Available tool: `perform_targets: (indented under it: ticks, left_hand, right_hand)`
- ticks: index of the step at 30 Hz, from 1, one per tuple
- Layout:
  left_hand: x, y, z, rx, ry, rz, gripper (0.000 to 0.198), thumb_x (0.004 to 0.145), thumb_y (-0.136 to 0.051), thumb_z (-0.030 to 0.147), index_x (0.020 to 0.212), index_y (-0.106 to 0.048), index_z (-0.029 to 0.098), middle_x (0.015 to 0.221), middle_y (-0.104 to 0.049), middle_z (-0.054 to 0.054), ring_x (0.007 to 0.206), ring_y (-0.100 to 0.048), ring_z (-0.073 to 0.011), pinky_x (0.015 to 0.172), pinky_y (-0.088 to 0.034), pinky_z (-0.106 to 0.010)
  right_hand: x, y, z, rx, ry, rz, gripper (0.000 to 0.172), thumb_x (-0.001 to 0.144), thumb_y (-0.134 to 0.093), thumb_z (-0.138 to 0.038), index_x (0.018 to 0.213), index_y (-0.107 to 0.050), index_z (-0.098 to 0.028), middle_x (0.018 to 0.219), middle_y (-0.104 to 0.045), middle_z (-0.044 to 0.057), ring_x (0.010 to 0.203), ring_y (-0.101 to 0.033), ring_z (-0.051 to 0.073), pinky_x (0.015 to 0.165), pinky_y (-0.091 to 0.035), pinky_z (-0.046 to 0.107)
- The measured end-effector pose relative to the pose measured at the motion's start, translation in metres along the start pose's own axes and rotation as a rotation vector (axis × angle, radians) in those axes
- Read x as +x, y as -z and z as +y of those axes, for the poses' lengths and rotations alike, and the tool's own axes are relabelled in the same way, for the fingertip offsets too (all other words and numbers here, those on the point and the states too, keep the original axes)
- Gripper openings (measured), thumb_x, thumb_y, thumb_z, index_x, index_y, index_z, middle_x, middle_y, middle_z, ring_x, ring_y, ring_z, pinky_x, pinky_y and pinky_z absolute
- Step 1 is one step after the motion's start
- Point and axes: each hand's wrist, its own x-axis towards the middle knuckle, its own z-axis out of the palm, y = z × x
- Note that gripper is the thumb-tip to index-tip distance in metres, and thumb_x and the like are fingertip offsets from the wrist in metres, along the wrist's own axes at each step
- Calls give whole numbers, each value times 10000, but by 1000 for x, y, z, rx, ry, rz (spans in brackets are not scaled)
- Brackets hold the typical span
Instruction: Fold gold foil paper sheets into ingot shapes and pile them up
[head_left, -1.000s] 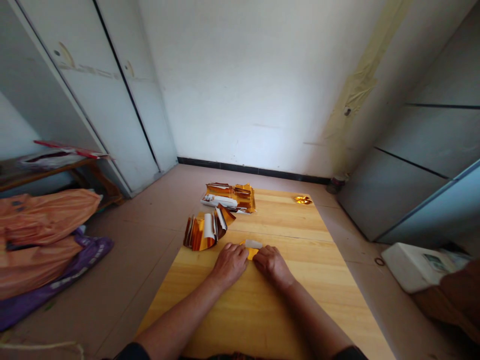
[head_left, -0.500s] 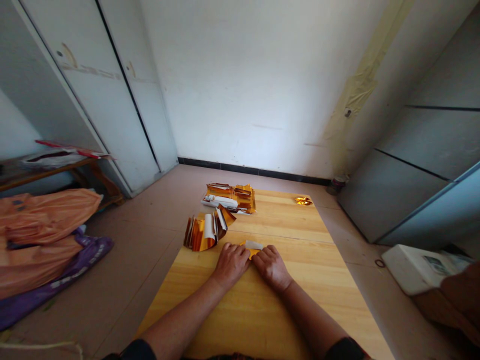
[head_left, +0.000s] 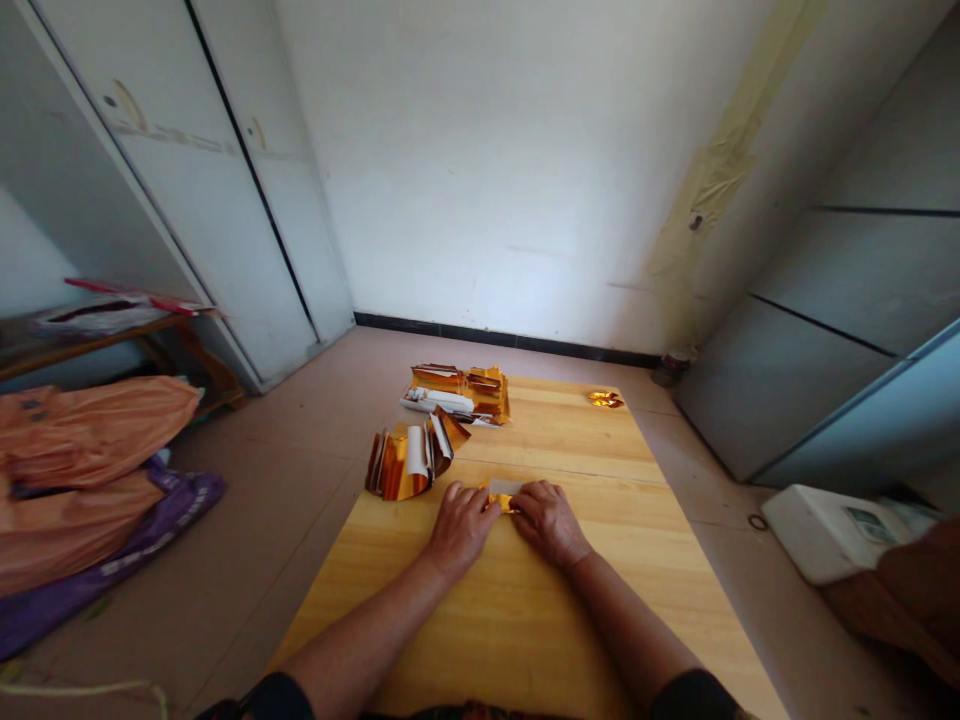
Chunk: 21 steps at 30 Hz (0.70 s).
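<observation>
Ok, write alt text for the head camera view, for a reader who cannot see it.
Two bare hands, left hand and right hand, press a small gold foil sheet flat on a wooden table. Farther along the table lie a curled gold foil bundle, a foil stack and one gold scrap.

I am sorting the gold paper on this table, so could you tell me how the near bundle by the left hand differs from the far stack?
The near bundle stands on edge, its sheets curled and fanned apart; the far stack lies low and flatter. The near bundle sits at the table's left edge beside the left hand; the far stack lies further away, toward the far end. Both show shiny gold and white faces.
</observation>
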Motion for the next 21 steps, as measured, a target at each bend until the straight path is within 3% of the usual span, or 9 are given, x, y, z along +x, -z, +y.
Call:
perform_targets:
  ticks: [8,15,21]
  left_hand:
    - [-5,8,-3,-63,12,-43,154,865,-519,148,953,-607,238,1063,-637,-43,956,-557,-191,936,-310,-436]
    - [-3,8,1,-52,77,-3,99,868,-525,176,853,-605,232,1013,-658,-26,902,-571,-185,997,-260,-500]
    - [-1,4,3,-32,60,10,132,867,-501,137,898,-596,224,971,-656,-39,871,-571,-183,987,-283,-484]
  right_hand:
    - [-1,-5,5,-19,-21,34,120,873,-571,-256,848,-687,-238,915,-622,28,854,-510,147,752,-325,275]
    - [-1,-3,4,7,-4,31,123,877,-557,-245,884,-680,-237,960,-633,44,888,-529,158,780,-344,289]
    - [-3,-4,4,40,6,65,179,864,-536,-216,1018,-626,-208,1058,-600,75,959,-529,176,821,-367,293]
